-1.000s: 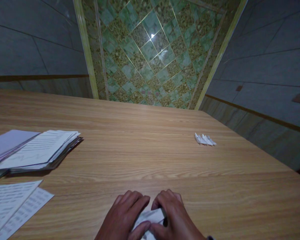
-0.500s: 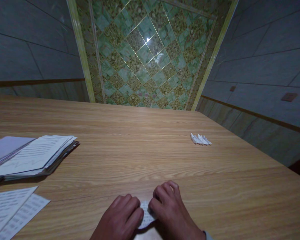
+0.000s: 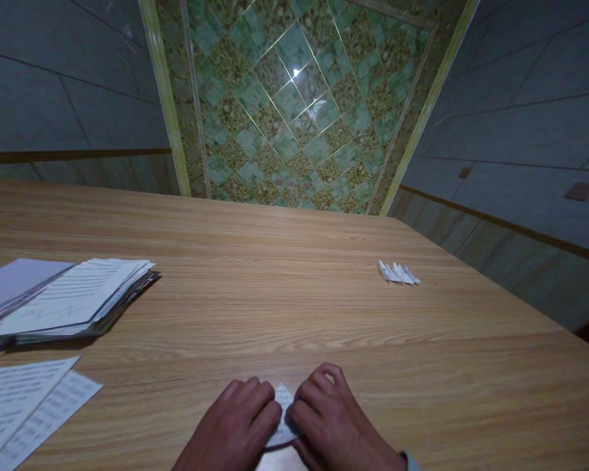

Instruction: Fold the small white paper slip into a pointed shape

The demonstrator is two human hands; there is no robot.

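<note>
At the near edge of the wooden table [image 3: 294, 294], my left hand [image 3: 233, 428] and my right hand [image 3: 334, 425] press side by side on a small folded piece of printed paper [image 3: 283, 418]. Only a pointed tip and a sliver of the paper show between my fingers; the rest is hidden under both hands. Fingers of both hands are curled down onto it.
A row of small folded white paper pieces [image 3: 398, 273] lies at the right of the table. A stack of printed sheets and folders [image 3: 63, 302] sits at the left, with loose printed strips [image 3: 27, 409] nearer me. Tiled floor lies beyond the table's far edge.
The paper between my hands has been folded smaller; a second ago a wider piece showed. My fingers have closed in together over it.
</note>
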